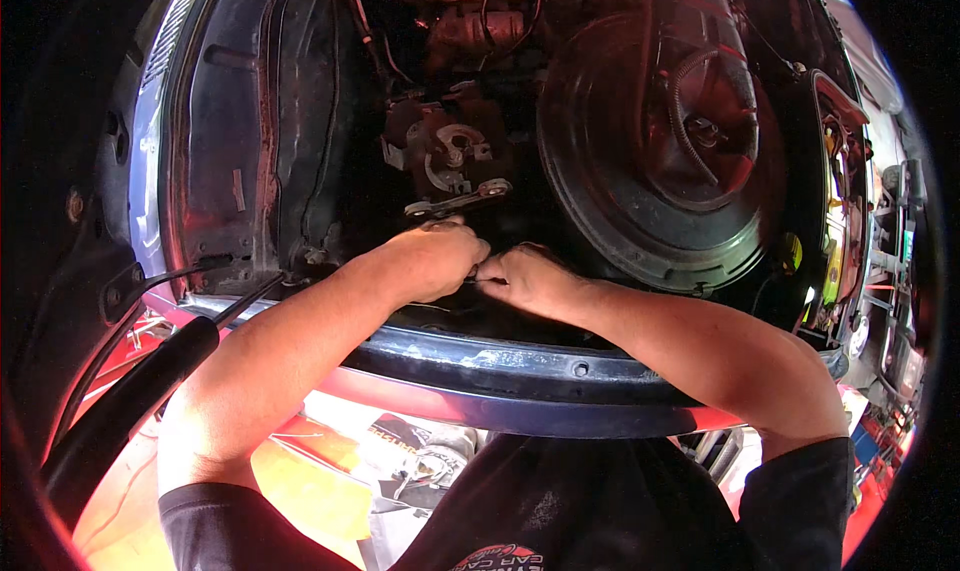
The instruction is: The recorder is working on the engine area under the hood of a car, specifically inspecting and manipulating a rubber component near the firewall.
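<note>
My left hand (440,257) is closed, its fingers curled just inside the front edge of an open car compartment. Beside it, with the knuckles almost touching, my right hand (532,282) pinches thumb and fingers together. Something small and dark shows between the two hands, too hidden to name. Just beyond my left hand lies a flat metal strip (458,203) with rounded ends. Farther in sits a rusty metal bracket (455,156) with a curved pale piece on it.
A large round black wheel-like part (610,171) fills the right side. At the lower left a black strut (150,396) slants past my left forearm. The compartment's painted front edge (480,359) runs under both forearms. A lit opening with coloured parts (835,211) lies far right.
</note>
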### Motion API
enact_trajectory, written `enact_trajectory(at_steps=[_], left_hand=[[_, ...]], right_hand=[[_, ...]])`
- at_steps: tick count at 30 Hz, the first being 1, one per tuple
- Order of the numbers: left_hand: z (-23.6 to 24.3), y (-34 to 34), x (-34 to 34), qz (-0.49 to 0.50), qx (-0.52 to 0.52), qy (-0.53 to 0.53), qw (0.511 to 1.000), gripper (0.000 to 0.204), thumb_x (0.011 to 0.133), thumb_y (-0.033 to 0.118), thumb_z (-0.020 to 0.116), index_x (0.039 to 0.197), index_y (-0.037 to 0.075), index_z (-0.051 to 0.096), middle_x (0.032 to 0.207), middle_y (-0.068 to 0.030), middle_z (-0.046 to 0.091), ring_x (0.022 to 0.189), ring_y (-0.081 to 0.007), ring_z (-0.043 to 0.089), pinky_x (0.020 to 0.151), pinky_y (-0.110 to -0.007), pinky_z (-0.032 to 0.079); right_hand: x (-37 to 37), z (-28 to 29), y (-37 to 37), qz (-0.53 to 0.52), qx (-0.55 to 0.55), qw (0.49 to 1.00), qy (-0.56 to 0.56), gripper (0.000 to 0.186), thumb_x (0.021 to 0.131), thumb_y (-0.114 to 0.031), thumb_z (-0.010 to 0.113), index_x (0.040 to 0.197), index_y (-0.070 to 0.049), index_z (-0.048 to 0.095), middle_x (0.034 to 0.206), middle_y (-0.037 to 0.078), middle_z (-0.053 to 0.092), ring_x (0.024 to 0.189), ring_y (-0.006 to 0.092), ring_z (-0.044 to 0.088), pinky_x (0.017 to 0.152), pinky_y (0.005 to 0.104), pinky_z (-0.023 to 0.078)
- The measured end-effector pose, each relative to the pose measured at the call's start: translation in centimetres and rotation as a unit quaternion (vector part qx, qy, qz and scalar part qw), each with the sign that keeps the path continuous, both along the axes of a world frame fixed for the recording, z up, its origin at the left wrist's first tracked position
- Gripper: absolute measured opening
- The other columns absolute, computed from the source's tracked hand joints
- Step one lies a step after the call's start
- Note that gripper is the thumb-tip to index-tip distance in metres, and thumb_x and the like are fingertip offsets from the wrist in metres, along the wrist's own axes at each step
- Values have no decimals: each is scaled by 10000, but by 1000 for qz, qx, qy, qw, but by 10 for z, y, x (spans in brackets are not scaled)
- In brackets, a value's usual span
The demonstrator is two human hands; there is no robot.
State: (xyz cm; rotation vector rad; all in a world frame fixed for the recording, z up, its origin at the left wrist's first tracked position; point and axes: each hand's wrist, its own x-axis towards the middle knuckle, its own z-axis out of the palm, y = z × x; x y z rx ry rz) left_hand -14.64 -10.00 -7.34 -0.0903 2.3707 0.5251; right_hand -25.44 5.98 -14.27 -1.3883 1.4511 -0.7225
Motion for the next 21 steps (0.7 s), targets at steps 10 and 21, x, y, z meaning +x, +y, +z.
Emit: enact_trajectory(at_steps=[10,21], left_hand=[[2,-9,7,-47,18,50,998,137,949,131,625,1010,64,727,988,-115,692,1047,-330,640,933,-432,536],[7,-6,5,-65,-10,92,994,128,940,128,629,983,45,716,979,-121,659,1046,-318,635,920,-426,546]], right_hand=[[-1,6,-2,-105,134,981,-91,240,944,-187,660,1047,16,734,966,230,744,926,361,722,870,425,544],[-1,8,-3,-196,132,963,-131,233,908,-147,727,989,69,693,901,166,730,858,229,679,810,388,519]])
